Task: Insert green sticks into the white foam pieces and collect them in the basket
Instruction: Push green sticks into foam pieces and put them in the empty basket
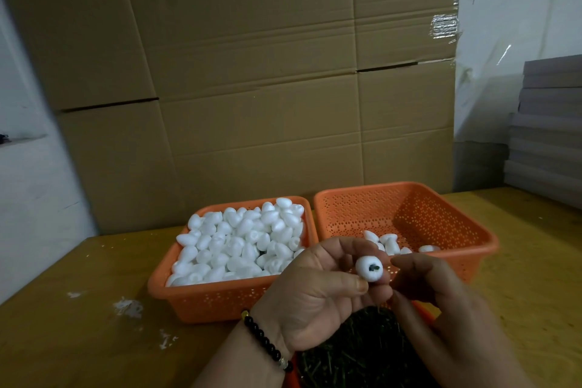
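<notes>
— While the left hand (318, 296) pinches one white foam piece (369, 268) between thumb and fingertips, why is it turned end-on toward the head camera?

— So the hole faces the person, I'd say. A dark green stick end (373, 268) shows in the middle of that face, so the stick looks already seated, or nearly so. That grip is narrow and closed round the foam piece, held above the near rims of the baskets.

— And the right hand (441, 302)?

— Just beside the piece, fingers curled, fingertips near it. Whether its grip holds a stick or anything else I cannot tell; the fingers hide it.

— Why two orange baskets side by side on the desk (78, 309)?

— Supply and collection, most likely. The left orange basket (220, 299) is heaped with plain foam pieces, far too many to count, dozens at least. The right orange basket (447, 230) holds only a few, about six that I can make out, some hidden behind the hands. That one reads as the collecting basket, so the job is at an early stage.

— Where do the sticks come from?

— A dark pile of green sticks (356, 353) lies directly under the hands, in a third orange container whose rim barely shows. Close to the body, so each hand reaches little.

— Anything else?

— White foam crumbs (127, 307) on the desk at the left, cardboard boxes (252, 73) stacked behind, and a black bead bracelet (266, 340) on the left wrist.
</notes>
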The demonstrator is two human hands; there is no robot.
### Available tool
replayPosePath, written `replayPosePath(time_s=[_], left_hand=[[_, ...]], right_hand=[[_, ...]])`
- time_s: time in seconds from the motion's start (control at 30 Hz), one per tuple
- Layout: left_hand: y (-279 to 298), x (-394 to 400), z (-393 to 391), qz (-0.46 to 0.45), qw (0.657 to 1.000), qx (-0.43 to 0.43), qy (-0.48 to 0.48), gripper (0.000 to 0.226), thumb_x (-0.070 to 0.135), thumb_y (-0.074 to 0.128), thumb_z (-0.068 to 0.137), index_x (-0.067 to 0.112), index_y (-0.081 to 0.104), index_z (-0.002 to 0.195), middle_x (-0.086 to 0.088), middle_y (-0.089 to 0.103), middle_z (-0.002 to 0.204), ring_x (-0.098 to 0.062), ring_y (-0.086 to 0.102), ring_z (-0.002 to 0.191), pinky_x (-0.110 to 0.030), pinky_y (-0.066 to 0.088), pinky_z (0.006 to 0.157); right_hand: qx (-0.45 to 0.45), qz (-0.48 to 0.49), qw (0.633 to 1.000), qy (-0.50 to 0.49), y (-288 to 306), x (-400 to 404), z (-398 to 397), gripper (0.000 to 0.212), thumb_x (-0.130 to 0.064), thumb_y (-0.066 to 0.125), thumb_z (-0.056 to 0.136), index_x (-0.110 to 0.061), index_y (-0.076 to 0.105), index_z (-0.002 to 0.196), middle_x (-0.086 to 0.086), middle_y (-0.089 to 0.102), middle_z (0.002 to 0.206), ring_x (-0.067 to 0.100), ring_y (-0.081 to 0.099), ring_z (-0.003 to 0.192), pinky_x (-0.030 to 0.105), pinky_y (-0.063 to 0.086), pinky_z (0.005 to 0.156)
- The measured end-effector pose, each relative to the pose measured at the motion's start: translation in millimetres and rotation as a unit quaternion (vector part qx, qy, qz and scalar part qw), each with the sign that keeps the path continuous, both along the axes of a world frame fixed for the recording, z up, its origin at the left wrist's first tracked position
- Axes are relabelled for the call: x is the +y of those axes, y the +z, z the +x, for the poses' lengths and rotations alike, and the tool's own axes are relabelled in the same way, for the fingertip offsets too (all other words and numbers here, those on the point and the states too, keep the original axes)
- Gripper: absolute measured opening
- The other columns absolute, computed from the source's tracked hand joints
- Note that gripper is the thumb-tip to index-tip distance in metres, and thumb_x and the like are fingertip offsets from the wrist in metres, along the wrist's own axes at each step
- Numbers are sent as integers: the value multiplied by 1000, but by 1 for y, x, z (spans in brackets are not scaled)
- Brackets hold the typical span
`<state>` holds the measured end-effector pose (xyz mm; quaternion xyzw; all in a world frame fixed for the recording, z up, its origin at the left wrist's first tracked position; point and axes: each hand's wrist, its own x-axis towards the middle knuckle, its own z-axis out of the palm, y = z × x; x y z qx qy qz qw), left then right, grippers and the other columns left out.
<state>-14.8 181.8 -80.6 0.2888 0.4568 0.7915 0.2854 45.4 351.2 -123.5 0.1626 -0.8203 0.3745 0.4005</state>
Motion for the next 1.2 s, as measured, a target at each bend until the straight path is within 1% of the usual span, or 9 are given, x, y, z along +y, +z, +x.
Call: replayPosePath(time_s=[0.17,0.3,0.47,0.7,0.83,0.93,1.1,1.17,1.2], left_hand=[[-3,4,-2,-2,998,-31,62,35,-20,54,75,3,57,101,-21,68,106,-29,70,86,-36,58,75],[-3,7,-5,-73,985,-60,146,33,-1,62,87,4,47,116,-21,70,104,-22,69,72,-30,56,56],[-10,13,-7,-141,958,-83,235,32,19,67,88,5,49,110,-10,71,74,-15,63,53,-24,49,42],[-12,18,-8,-150,952,-102,248,29,21,65,90,5,49,109,-11,70,74,-16,63,54,-25,49,42],[-8,19,-13,-187,944,-36,269,23,23,65,91,11,51,105,-6,73,77,-15,65,55,-24,47,40],[-2,15,-29,-300,869,154,362,14,28,66,87,25,52,92,-1,73,76,-9,64,54,-25,46,43],[4,22,-61,-473,657,384,445,9,40,54,88,31,50,90,6,67,77,-10,63,74,-30,49,64],[3,26,-70,-518,619,410,424,18,39,53,89,28,51,103,4,68,89,-17,63,85,-31,47,67],[3,27,-74,-536,620,408,403,26,40,55,88,27,51,110,3,69,94,-18,63,89,-31,48,70]], right_hand=[[-17,38,999,-8,1,1,0,57,-13,80,72,-46,51,108,-20,66,90,-2,66,77,23,54,65],[-32,60,997,-27,0,1,1,54,-16,81,71,-44,52,107,-15,66,82,0,66,73,32,58,60],[-46,81,995,-46,2,-1,2,55,-23,82,70,-45,48,105,-20,62,79,-3,62,69,22,51,58],[-83,95,991,-37,9,-5,7,51,-35,71,71,-58,41,104,-26,58,78,-4,59,61,22,50,51],[-112,103,988,-36,13,-7,9,40,-41,67,71,-48,46,104,-26,58,80,-4,59,62,22,50,51],[-144,125,981,-38,11,-7,9,38,-51,63,70,-50,43,103,-26,58,78,-2,59,65,18,49,51],[-199,162,966,-13,7,-9,8,47,-82,32,58,-69,19,102,-43,42,87,-18,49,74,6,43,66],[-214,216,953,-2,6,-9,6,55,-88,29,57,-66,26,107,-44,37,103,-18,47,87,2,39,74],[-219,255,942,-5,6,-10,4,59,-90,31,59,-62,32,111,-42,38,109,-17,47,94,1,38,77]])
